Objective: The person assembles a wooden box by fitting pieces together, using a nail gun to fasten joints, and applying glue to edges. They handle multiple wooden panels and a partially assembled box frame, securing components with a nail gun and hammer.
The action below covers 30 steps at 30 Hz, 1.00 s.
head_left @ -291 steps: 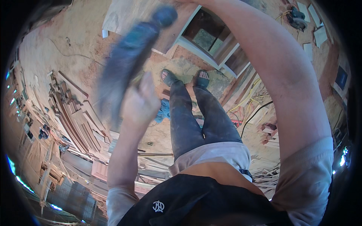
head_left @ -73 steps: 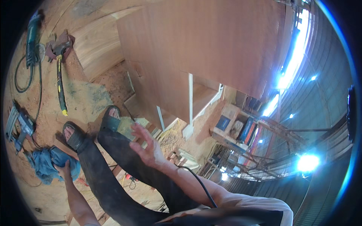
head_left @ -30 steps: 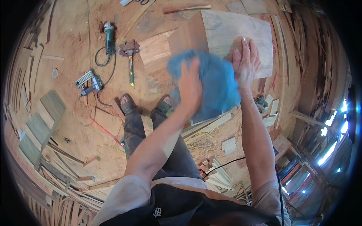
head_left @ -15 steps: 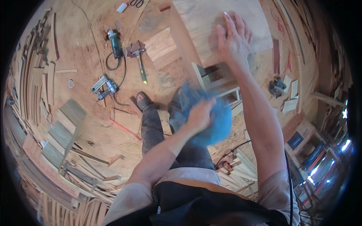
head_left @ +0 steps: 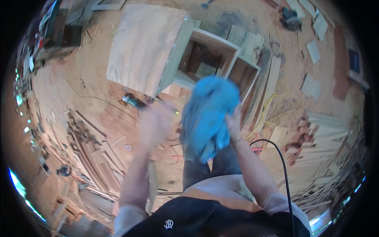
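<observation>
A bunched blue cloth [head_left: 209, 114] hangs in front of my body, above my legs. My right hand [head_left: 234, 123] is closed on its right edge, with part of the fingers behind the fabric. To the left of the cloth and apart from it, my left hand [head_left: 155, 123] is smeared by motion, so its fingers cannot be made out. Beyond the cloth stands a wooden cabinet [head_left: 144, 45] with a pale, broad panel facing up. Its open compartments [head_left: 237, 59] lie on the right side, and the cloth covers their near corner from view.
An angle grinder [head_left: 134, 102] lies on the dusty floor by the cabinet's near left corner. Stacked wood strips [head_left: 92, 152] are at the left, and a pile of cut timber [head_left: 319, 138] at the right. A yellow cord [head_left: 262, 114] and a black cable [head_left: 282, 162] run on my right.
The blue cloth has passed from my left hand to my right. My right hand has come off the wooden panel. The view has turned, putting the cabinet farther left.
</observation>
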Tool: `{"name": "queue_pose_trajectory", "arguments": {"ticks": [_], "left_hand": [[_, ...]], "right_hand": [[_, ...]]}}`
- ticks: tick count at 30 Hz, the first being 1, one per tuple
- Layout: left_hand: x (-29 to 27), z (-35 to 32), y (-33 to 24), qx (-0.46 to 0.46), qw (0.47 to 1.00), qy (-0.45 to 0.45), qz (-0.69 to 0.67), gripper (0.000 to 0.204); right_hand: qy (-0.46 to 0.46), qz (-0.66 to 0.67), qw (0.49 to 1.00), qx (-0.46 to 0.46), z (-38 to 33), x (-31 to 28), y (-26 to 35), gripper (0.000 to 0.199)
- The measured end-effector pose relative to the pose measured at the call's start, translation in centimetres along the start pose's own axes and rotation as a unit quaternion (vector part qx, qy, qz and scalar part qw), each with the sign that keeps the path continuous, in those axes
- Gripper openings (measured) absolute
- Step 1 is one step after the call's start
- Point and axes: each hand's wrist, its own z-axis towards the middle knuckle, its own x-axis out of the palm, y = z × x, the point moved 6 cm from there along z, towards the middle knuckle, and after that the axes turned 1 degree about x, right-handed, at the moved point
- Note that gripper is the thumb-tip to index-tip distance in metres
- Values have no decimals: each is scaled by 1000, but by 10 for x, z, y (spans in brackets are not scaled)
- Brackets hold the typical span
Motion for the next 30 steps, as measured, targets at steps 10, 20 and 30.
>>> {"name": "queue_pose_trajectory", "arguments": {"ticks": [10,20,30], "left_hand": [[-145,216,64,115,875,-461,94,58],[-142,211,58,145,858,-486,80,58],[-138,212,68,139,864,-481,54,61]], "right_hand": [[-137,-119,970,-164,283,117,48,59],[-151,-188,959,-148,159,154,-12,59],[-205,-196,956,-70,322,54,28,56]]}}
